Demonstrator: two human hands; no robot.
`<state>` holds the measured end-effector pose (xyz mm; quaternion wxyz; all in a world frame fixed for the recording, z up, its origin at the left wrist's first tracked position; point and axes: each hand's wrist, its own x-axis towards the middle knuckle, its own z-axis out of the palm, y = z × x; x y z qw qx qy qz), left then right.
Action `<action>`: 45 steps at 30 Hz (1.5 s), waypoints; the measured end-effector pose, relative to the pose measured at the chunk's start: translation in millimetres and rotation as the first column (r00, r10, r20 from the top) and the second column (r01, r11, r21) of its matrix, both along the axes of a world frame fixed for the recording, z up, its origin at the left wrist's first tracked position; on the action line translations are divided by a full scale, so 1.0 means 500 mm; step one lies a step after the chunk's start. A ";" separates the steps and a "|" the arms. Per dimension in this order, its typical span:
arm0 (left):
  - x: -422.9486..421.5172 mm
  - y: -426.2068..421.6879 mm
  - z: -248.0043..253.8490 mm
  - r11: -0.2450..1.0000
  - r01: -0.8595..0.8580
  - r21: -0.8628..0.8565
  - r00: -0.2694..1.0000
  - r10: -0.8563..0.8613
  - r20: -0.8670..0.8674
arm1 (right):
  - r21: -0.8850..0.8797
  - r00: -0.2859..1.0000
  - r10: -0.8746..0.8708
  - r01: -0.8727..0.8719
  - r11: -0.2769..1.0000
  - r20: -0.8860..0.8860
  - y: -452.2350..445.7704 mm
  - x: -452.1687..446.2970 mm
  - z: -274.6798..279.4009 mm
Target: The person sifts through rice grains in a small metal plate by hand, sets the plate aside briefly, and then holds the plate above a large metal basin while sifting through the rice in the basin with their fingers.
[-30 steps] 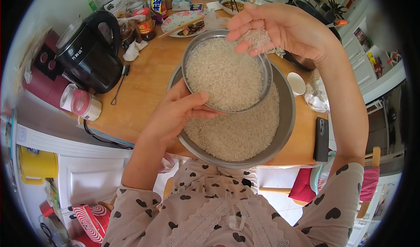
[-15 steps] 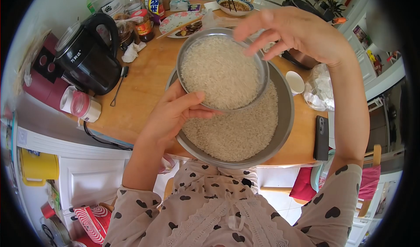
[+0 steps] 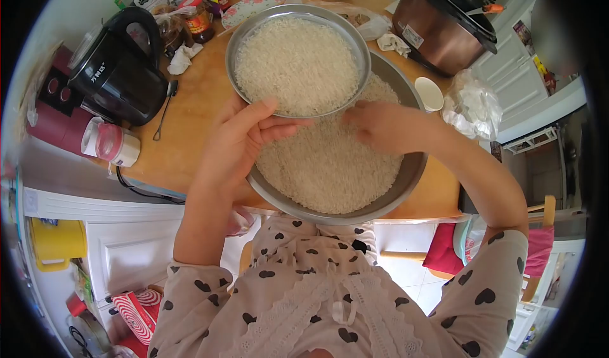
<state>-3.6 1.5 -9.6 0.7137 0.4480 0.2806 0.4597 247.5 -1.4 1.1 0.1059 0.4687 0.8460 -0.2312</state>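
My left hand [image 3: 244, 133] grips the near left rim of a shallow metal bowl [image 3: 236, 85], thumb on top and fingers beneath. White rice [image 3: 298, 66] fills this bowl, which is held over the far left part of a large metal basin [image 3: 413, 174]. More rice [image 3: 330, 171] covers the basin's bottom. My right hand [image 3: 390, 126] reaches in over the basin's right side, fingers curled down at the rice close to the small bowl's near right edge. Its fingertips are partly hidden, and it looks closed on some grains.
A paper cup [image 3: 429, 94], a plastic bag [image 3: 472, 107] and a rice cooker [image 3: 438, 28] stand to the right. On the left are a black kettle [image 3: 120, 72], a small pink-and-white jar [image 3: 113, 143] and sauce jars [image 3: 198, 23]. A floral plate [image 3: 250, 8] lies behind.
My right hand has come down from above the small bowl into the basin, its fingers curling. The small bowl, in my left hand, has shifted up and left in view. The rice cooker shows more fully.
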 end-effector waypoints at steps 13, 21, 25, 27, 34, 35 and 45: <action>0.001 0.001 -0.003 0.999 -0.022 0.032 1.000 0.021 0.007 | -0.032 0.905 0.065 -0.086 0.996 -0.421 -0.029 -0.089 -0.020; -0.001 0.004 -0.002 0.999 0.008 0.050 1.000 -0.009 0.006 | -0.340 0.946 0.022 -0.138 0.930 -0.325 0.012 -0.007 0.026; 0.000 0.002 -0.001 0.999 0.003 0.054 1.000 -0.003 0.003 | -0.118 0.993 -0.041 0.027 0.993 -0.112 -0.004 -0.003 0.010; 0.000 0.003 -0.001 0.998 0.005 0.055 1.000 -0.005 0.001 | -0.154 0.992 -0.119 0.112 0.982 -0.040 -0.025 -0.026 0.011; 0.002 0.003 0.001 0.999 -0.004 0.051 1.000 0.005 -0.015 | -0.242 0.944 -0.010 -0.075 0.967 -0.331 -0.068 -0.083 -0.008; 0.002 0.003 0.000 0.999 -0.007 0.048 1.000 0.007 -0.013 | -0.444 0.904 -0.186 -0.005 0.896 -0.385 -0.063 -0.081 -0.011; -0.001 0.004 -0.002 1.000 0.016 -0.025 0.999 -0.016 -0.027 | -0.902 0.641 -0.677 -0.057 0.428 -0.362 -0.042 -0.025 0.054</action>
